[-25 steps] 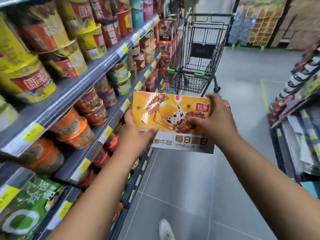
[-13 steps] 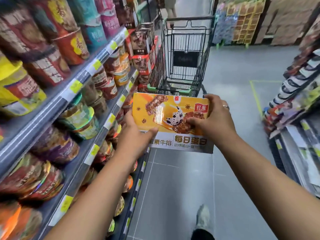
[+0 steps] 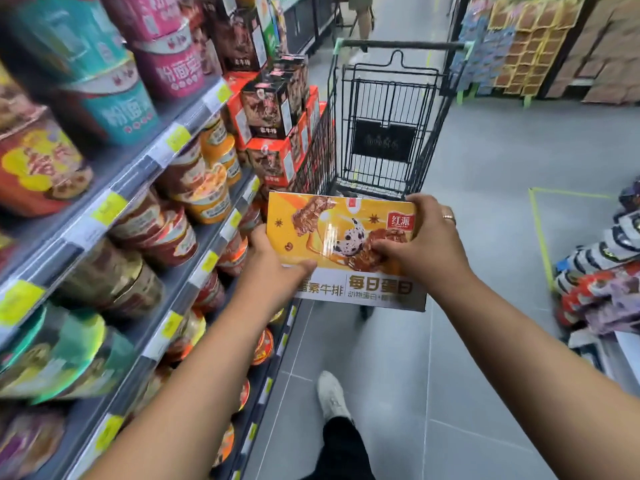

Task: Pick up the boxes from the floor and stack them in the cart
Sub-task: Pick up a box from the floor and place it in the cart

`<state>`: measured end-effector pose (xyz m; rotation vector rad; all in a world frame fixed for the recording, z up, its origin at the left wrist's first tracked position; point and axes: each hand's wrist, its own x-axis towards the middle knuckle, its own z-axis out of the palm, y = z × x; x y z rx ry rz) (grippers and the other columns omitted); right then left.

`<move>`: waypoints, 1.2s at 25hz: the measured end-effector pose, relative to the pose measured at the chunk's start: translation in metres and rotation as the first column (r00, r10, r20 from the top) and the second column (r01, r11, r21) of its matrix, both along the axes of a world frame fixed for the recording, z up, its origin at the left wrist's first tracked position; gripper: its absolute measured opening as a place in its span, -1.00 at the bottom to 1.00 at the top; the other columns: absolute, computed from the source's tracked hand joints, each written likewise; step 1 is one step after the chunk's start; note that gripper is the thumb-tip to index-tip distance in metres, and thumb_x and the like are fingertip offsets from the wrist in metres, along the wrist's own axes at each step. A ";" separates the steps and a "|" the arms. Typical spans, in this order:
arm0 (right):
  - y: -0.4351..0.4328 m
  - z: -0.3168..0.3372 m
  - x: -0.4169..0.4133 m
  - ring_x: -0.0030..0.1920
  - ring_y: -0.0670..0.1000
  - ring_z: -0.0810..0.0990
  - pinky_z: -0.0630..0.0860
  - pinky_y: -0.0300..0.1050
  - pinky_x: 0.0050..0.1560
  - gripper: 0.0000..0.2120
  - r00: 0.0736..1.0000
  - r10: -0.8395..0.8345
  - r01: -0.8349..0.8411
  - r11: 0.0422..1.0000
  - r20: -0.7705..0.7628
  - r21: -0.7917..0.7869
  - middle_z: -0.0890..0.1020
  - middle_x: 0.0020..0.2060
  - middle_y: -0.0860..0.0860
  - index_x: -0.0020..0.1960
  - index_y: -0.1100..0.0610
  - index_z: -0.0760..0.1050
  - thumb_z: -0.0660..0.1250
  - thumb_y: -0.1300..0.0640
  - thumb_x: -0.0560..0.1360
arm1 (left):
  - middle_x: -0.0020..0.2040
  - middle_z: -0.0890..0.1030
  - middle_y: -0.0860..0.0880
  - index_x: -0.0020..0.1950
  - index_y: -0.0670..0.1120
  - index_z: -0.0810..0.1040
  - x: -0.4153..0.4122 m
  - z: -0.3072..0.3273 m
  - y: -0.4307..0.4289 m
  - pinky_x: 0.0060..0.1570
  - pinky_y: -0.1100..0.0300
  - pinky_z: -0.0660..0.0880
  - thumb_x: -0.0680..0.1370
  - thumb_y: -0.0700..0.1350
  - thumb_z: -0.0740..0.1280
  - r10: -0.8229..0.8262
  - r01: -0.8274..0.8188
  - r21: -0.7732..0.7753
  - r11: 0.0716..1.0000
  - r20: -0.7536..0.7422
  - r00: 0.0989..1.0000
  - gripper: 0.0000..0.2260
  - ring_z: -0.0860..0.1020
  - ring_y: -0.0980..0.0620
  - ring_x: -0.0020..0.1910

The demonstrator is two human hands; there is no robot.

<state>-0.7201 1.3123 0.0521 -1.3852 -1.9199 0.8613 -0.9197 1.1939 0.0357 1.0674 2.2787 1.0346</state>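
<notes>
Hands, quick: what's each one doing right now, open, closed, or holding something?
Left hand: grips the left end of the flat orange-and-white cardboard box.
Right hand: grips the right end of the same box.

head-worn wide view, forward-down, cart near ahead

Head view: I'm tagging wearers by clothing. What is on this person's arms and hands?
No sleeves, gloves or watch show; the arms are uncovered as far as the view reaches. The right hand wears a gold-toned ring; the left hand shows none.
</notes>
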 end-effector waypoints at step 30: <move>0.548 -0.193 -0.205 -0.13 -0.02 0.54 0.51 -0.22 -0.15 -0.35 0.985 -0.089 0.147 0.886 0.150 -0.441 0.44 0.15 0.11 0.30 -0.05 0.25 0.54 0.07 0.36 | 0.21 0.56 -0.07 0.48 0.00 0.15 -0.208 -0.186 0.588 0.18 0.01 0.49 0.35 -0.08 0.58 -0.009 0.079 -0.333 0.940 0.207 0.978 -0.17 0.55 -0.07 0.14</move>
